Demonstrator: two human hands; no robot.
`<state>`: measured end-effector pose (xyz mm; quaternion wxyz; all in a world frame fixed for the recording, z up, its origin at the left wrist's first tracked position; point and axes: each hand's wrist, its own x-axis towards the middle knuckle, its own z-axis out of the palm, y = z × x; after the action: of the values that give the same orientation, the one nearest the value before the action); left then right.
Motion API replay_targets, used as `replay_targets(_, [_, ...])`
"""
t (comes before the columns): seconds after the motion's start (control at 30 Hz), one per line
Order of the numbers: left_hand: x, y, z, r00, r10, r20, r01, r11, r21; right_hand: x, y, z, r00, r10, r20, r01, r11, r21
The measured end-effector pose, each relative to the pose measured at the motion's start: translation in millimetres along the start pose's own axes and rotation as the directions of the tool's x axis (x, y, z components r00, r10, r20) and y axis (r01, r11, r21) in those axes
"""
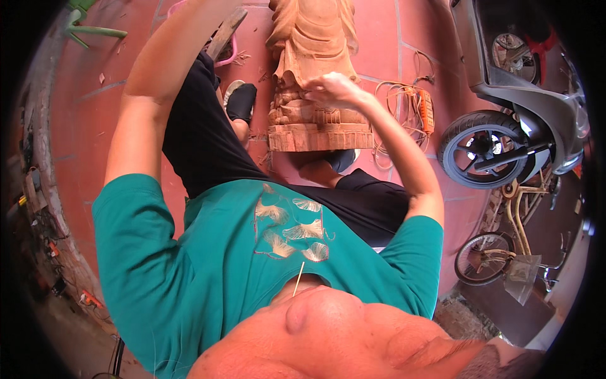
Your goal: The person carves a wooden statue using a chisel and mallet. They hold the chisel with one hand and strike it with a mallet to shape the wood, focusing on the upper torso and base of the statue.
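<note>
A carved wooden statue with robe folds lies between my legs, its flat base nearest me. Its far end is cut off by the top edge. My right hand reaches in from the right, over the carved lower part of the statue. The fingers are bent toward the wood but blurred, so whether they touch it or grip anything cannot be told. My left forearm stretches up and away; its hand lies beyond the top edge, out of sight.
Right of the statue lies an orange power strip with a coiled cord. Farther right stand a motorbike and a small bicycle. A weathered wooden piece and a pink basket rim are beyond my left leg.
</note>
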<state>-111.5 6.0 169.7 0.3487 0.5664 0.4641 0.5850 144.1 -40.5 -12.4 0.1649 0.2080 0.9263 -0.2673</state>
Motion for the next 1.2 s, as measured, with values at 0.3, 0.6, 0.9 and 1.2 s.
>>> replay_targets(0.3, [14.7, -15.5, 8.5, 0.994, 0.102, 0.024, -0.103, 0.994, 0.027, 48.4, 36.4, -14.7, 0.954, 0.046, -0.298, -0.138, 0.945, -0.296])
replay_targets(0.6, [0.5, -4.7, -2.7, 0.996, 0.084, 0.012, -0.084, 0.995, 0.051, 69.5, 11.7, 33.4, 0.985, -0.112, -0.132, 0.075, 0.964, -0.256])
replay_targets(0.9, [7.1, -24.7, 3.4, 0.988, 0.134, 0.076, -0.127, 0.988, -0.091, -0.7, 39.4, -44.1, 0.953, 0.174, -0.25, -0.167, 0.985, 0.049])
replay_targets(1.2, [19.8, -49.5, 15.2, 0.994, 0.026, 0.108, -0.007, 0.985, -0.172, 58.1, 7.4, 44.6, 0.872, 0.143, -0.467, -0.141, 0.989, 0.04])
